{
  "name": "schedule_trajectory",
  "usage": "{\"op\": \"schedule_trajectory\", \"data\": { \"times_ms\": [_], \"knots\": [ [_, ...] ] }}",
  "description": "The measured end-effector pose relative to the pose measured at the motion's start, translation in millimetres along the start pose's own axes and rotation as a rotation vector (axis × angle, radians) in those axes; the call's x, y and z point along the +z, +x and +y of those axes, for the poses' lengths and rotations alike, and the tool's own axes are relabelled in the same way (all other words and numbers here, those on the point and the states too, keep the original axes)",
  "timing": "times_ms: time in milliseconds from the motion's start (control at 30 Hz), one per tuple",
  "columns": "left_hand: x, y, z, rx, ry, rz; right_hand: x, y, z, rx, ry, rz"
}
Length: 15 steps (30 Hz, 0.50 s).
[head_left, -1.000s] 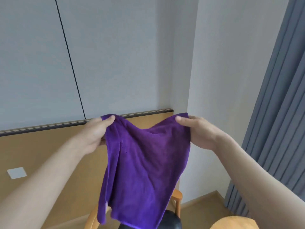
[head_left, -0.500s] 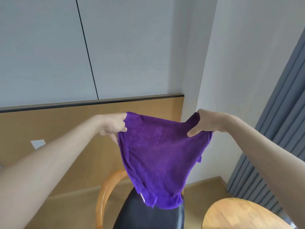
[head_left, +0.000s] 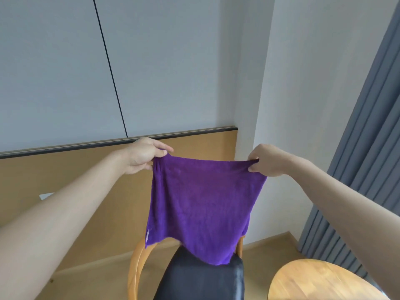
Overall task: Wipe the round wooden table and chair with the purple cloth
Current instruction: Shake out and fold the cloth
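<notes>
Both hands are raised at mid-frame, each pinching one top corner of the purple cloth: the left hand at the left corner, the right hand at the right. The cloth hangs spread between them, its top edge running left to right. The chair sits directly below it at bottom centre; the round wooden table lies at lower right, nearer the right hand.

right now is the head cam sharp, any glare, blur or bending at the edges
Head view: soft even daylight, no hard shadows; purple cloth and both hands sharp; faint sheen on the black chair seat; wide-angle bending shows in the wall seam and curtain.
</notes>
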State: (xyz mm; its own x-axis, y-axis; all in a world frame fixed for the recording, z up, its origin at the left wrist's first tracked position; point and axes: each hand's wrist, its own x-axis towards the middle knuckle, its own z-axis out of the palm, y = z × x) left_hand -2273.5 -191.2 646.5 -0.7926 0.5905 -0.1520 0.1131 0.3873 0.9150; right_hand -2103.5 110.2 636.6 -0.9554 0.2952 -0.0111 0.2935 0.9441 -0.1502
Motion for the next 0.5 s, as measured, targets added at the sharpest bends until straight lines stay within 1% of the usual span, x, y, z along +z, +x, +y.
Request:
{"op": "schedule_trajectory", "data": {
  "times_ms": [67,100,167,200,233,267,300,367,433,500],
  "knots": [
    [-1.4,-6.0,0.0,0.033,0.181,-0.032,-5.5,0.2,3.4,0.009,0.056,0.099],
    [-2.2,-7.8,0.4,0.067,0.333,0.004,-8.7,-0.6,5.8,0.01,0.13,0.157],
    [-4.1,-10.5,4.3,0.152,0.614,0.144,-17.8,-4.0,11.5,0.01,0.34,0.269],
    [-6.2,-12.2,7.6,0.193,0.676,0.216,-23.7,-7.7,13.7,0.003,0.45,0.312],
    [-9.9,-12.8,9.9,0.236,0.683,0.271,-29.7,-11.9,15.7,-0.008,0.547,0.343],
    [-14.2,-13.7,13.3,0.279,0.631,0.293,-36.0,-15.9,17.7,-0.019,0.629,0.375],
    [-19.1,-15.1,18.6,0.317,0.514,0.284,-43.5,-20.7,19.2,-0.02,0.706,0.407],
    [-24.8,-20.6,31.8,0.363,0.236,0.193,-58.5,-28.8,21.3,-0.02,0.8,0.485],
    [-28.1,-24.3,48.0,0.389,0.069,0.145,-75.2,-33.8,23.3,-0.021,0.753,0.575],
    [-26.6,-25.4,67.5,0.397,-0.021,0.136,-91.0,-37.5,24.6,-0.009,0.639,0.627]
  ]
}}
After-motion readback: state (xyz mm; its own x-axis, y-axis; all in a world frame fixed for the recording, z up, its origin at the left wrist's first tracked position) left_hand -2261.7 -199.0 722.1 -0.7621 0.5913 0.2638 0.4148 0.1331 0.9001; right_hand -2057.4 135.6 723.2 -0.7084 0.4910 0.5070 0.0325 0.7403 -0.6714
